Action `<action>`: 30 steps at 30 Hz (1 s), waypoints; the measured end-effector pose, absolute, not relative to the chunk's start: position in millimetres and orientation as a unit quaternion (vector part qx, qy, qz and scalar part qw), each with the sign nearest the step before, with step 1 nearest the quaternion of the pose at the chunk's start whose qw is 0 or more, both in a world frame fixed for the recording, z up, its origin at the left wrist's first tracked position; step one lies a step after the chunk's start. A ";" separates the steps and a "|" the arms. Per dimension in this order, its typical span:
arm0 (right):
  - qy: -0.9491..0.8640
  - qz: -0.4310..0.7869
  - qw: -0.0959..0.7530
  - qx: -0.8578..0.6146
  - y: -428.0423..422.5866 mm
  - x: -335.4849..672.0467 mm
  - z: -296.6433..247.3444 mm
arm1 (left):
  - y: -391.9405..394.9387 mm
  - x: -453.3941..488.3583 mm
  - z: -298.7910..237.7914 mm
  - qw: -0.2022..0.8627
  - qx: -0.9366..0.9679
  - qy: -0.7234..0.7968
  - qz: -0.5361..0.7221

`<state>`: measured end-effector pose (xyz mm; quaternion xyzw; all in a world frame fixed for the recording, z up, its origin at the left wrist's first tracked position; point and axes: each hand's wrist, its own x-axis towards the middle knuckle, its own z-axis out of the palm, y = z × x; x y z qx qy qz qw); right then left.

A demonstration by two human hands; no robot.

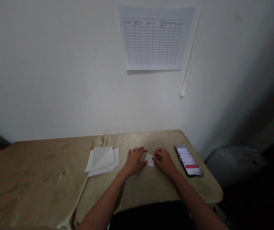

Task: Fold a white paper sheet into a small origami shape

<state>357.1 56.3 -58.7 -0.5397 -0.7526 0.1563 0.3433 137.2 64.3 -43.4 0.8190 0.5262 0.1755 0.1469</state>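
A small white square of paper [149, 159], apparently folded, lies on the tan covered table between my two hands. At its left edge, my left hand [136, 160] has the thumb at the lower corner and the index finger at the upper one, the other fingers curved on the table. My right hand [163, 161] pinches the right edge with thumb and curled fingers. To the left of my left hand is a loose pile of white paper sheets [102, 160], overlapping at different angles.
A phone [189, 160] with a lit, partly blurred screen lies right of my right hand. The table [43, 179] meets a white wall carrying a printed grid sheet [154, 41] and a white strip [191, 54]. Beyond the right table edge stands a greyish container [235, 163].
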 end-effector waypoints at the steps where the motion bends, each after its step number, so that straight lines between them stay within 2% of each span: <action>1: -0.747 0.150 0.353 -0.543 57.6 358.1 -59.1 | 64.6 137.5 -44.2 0.146 0.817 0.530 0.174; 7: -0.719 -0.003 0.427 -0.549 63.7 367.3 -62.7 | 64.0 138.9 -41.7 0.148 0.809 0.543 0.167; 10: -0.733 -0.036 0.432 -0.524 62.7 367.9 -63.4 | 63.6 139.3 -40.2 0.146 0.808 0.543 0.174; 19: -0.807 0.103 0.337 -0.473 55.6 360.2 -58.9 | 65.9 137.4 -47.4 0.124 0.806 0.532 0.229; 30: -0.832 0.135 0.229 -0.487 51.7 357.6 -55.0 | 60.1 143.8 -51.3 0.116 0.822 0.517 0.211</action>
